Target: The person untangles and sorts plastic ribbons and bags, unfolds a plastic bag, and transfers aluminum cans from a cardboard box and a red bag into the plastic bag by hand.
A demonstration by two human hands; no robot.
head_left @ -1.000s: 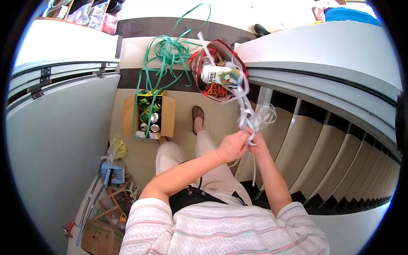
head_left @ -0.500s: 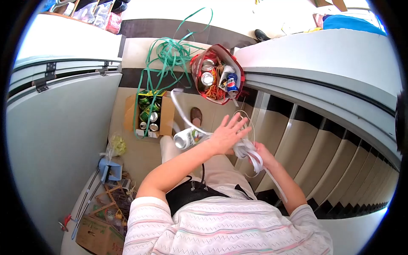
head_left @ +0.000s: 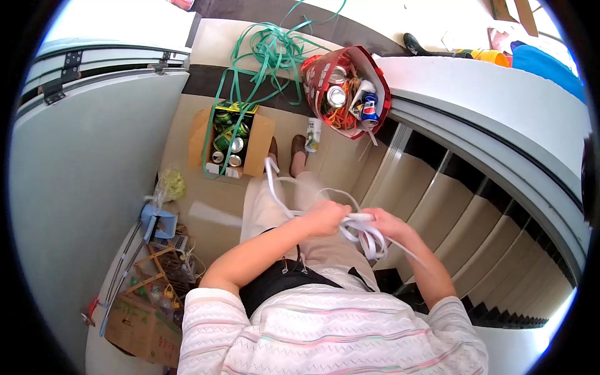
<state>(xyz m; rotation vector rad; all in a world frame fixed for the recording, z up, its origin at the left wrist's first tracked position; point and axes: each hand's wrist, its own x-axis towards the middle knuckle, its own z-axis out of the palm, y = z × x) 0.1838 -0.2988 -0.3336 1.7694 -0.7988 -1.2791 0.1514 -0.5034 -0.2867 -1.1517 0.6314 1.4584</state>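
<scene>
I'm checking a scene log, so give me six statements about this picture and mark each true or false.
1. The left hand and right hand both hold the looped white flat strap. True.
2. The blue metal can is inside the red open-topped bag. True.
3. Part of the tangled green flat strap crosses the brown cardboard box. True.
4. The cardboard box is empty. False: green metal cans are in it.
5. The right hand is inside the bag. False: it is on the white flat strap, apart from the bag.
6. Every can is in the box or bag. False: a white printed can is outside both.
</scene>
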